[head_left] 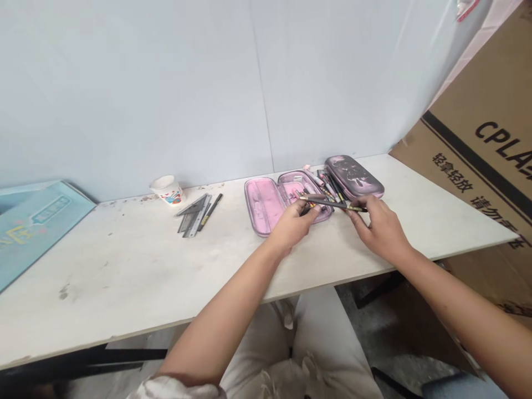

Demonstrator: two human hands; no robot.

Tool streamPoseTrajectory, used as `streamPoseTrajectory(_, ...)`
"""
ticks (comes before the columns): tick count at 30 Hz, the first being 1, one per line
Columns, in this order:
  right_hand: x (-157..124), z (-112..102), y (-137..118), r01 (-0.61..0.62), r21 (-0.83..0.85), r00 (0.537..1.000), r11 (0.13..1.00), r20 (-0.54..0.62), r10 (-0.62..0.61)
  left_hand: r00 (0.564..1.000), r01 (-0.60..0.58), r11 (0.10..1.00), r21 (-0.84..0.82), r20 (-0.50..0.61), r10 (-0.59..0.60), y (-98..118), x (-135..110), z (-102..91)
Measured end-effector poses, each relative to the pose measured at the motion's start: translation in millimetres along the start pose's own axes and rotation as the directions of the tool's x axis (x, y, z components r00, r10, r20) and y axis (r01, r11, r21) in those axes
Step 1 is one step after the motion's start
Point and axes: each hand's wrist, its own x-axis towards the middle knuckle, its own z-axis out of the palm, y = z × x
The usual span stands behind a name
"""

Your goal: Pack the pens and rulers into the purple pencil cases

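Note:
My left hand [293,226] is closed around dark pens [312,198] above the right half of an open pink pencil case [261,208]. Its fingers hide part of that bundle, so I cannot tell exactly how many it holds. To the right, my right hand [381,227] pinches the end of a dark pen [356,208] between thumb and fingers. The pens overlap between the two hands. Several coloured pens [330,185] lie just behind them, beside a closed dark pencil case with pink patches [353,173].
Left of the pink case are a black pen [211,212], grey rulers and set squares [194,216], and a paper cup [167,190] by the wall. A light-blue box [41,221] lies at the table's left end. A large cardboard box [469,149] leans at the right.

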Motion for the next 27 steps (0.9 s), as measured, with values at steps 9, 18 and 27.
streamPoseTrajectory(9, -13.7, -27.1, 8.5, 0.022, -0.160, 0.999, 0.987, 0.034, -0.017, 0.993, -0.084, 0.959, 0.271, -0.056, 0.103, 0.5, -3.5, 10.9)
streamPoseTrajectory(18, -22.4, -76.4, 26.1, 0.037, -0.293, 0.989, 0.955, 0.146, 0.006, 0.947, -0.317, 0.734, 0.601, 0.238, 0.214, 4.5, 3.0, 23.1)
streamPoseTrajectory(27, -8.7, -128.6, 40.6, -0.044, -0.394, 0.983, 0.918, 0.145, 0.110, 0.910, -0.414, 0.476, 0.776, 0.347, 0.227, 20.7, 31.8, 58.6)
